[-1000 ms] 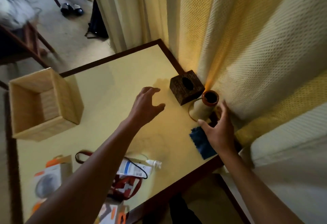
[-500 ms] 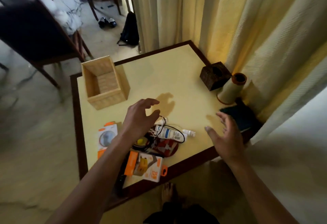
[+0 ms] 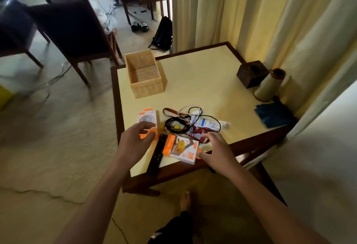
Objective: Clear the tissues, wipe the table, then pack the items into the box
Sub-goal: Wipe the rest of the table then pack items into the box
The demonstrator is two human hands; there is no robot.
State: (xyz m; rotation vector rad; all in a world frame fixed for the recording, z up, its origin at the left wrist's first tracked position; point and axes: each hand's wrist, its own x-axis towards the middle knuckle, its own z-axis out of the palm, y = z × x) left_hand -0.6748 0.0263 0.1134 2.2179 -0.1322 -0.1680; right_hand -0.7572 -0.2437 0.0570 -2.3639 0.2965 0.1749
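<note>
Packing is judged to be the step in hand, since the goods are heaped at the near left corner of the surface (image 3: 202,81) and the woven box (image 3: 146,87) stands open and unfilled at the far left corner. The left hand (image 3: 135,143) is held loosely curled over a round-window carton (image 3: 147,118) and nothing is gripped by it; the right hand (image 3: 218,151) is spread beside a charger carton (image 3: 183,149), though contact by the thumb cannot be told. Both cartons are expected to be light, stiff and glossy, best pinched across opposite edges. The remote control (image 3: 156,157), a rigid black bar overhanging the near edge, should be taken round its middle. The black cable (image 3: 174,126) and white cable (image 3: 190,109) are limp and tangled with a lanyard (image 3: 170,111) and a small smooth bottle (image 3: 207,124), so snagging is likely unless the bundle is gathered whole. A soft blue cloth (image 3: 270,116) lies crumpled at the right edge, near a dark cubic tissue holder (image 3: 251,74).
</note>
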